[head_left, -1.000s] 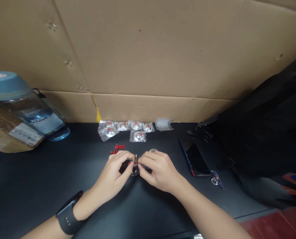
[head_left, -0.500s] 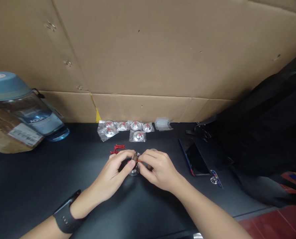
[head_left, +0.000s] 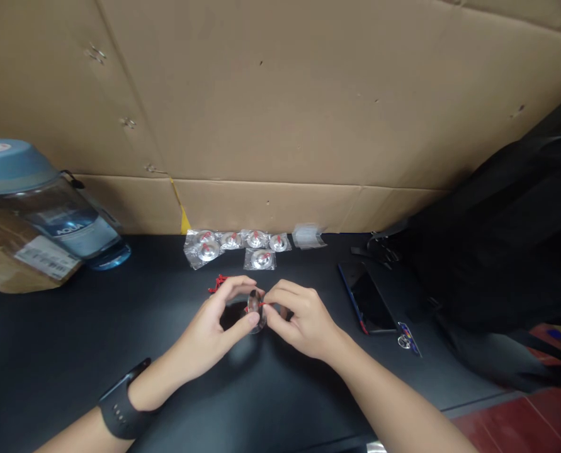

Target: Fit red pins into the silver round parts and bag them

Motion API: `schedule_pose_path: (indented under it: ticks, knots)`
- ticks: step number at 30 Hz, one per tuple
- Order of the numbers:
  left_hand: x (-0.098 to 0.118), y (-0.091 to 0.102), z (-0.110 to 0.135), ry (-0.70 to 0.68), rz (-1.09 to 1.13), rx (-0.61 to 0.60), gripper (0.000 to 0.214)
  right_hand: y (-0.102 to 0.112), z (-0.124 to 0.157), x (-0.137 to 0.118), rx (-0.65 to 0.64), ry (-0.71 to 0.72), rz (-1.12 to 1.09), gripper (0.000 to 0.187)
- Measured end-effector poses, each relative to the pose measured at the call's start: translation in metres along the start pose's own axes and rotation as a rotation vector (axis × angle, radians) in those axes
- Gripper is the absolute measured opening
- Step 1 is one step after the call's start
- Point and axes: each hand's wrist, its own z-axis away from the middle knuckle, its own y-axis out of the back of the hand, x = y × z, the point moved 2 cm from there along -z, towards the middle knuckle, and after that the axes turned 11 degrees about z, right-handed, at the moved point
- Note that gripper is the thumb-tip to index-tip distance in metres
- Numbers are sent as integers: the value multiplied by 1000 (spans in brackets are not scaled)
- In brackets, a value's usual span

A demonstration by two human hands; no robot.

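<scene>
A small shiny metal cymbal point(head_left: 254, 301) stands on edge between the fingers and thumb of my left hand point(head_left: 211, 340), its face turned toward the right. My right hand point(head_left: 303, 318) pinches a short red cord point(head_left: 262, 304) at the cymbal's middle. Just below, another shiny round edge shows, partly hidden; I cannot tell whether it is a second piece. Behind my left fingers lies a loose bunch of red cord point(head_left: 218, 283). Farther back, several cymbals point(head_left: 255, 239) with red cords rest in clear plastic bags, one cymbal point(head_left: 262, 258) in front of the row.
Clear plastic sleeves point(head_left: 308, 236) lie beside the bagged row, against a cardboard wall point(head_left: 280, 113). At left are a blue-lidded water bottle point(head_left: 86, 236) and a brown package point(head_left: 6, 251). A phone point(head_left: 368, 299), a keyring point(head_left: 404, 341) and a black bag point(head_left: 502, 251) are at right.
The cymbal has turned so more of its face shows. My left fingers have lifted and arched higher around it, partly covering the loose red cord. My right hand keeps its pinch.
</scene>
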Motion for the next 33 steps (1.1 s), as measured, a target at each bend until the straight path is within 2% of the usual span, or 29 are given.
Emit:
schedule_pose_path:
  ticks: [4,8,12,18,23,28,31,33]
  knots:
    - [8,5,-2,-69,-258,-53,26,4,0,1,17,-29,-14,11]
    - [13,5,-3,-113,-439,-10,11,1,-1,-1,-44,14,-25,11]
    - [11,7,-3,-136,-553,66,16,-1,-2,-1,-101,12,17,12]
    - [-3,14,-10,-57,-603,169,23,3,-6,8,-98,-137,153,9]
    - [-12,15,-14,-30,-597,117,26,7,-4,15,-215,-200,340,13]
    - [-8,35,-17,-81,-719,50,23,8,3,26,-330,-168,533,34]
    - [-9,46,-19,-87,-820,6,22,7,4,31,-367,-166,557,29]
    - [-13,47,-19,-96,-831,-30,25,7,4,33,-379,-165,567,25]
